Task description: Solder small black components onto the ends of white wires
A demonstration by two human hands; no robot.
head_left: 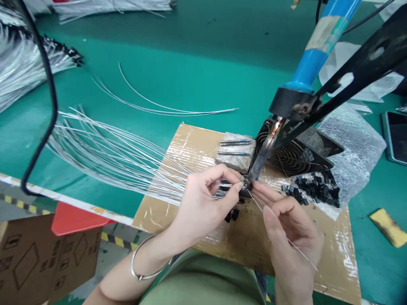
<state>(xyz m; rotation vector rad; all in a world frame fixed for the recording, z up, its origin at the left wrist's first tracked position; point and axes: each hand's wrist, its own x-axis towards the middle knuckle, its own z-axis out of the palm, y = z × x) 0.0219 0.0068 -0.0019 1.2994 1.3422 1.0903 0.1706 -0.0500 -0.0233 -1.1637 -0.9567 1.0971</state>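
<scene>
A blue-handled soldering iron [302,70] is fixed in a black metal bracket [359,72], its tip pointing down to where my fingertips meet. My left hand [206,199] is closed in a pinch on a thin white wire [224,184], whose end lies at the iron's tip; the joint itself is too small to make out. From the right, my right hand [291,228] holds a strand of solder wire [302,253] between thumb and fingers, its far end reaching the tip. Several white wires [121,159] fan out leftward beneath my left hand.
Under my hands lies a cardboard sheet [254,245]. Beyond them sit a block with metal pins [235,159] and a black fan [286,152]. Small black connectors [318,188] rest on clear plastic [359,140]. A yellow sponge [389,226] and a phone [396,137] are rightmost.
</scene>
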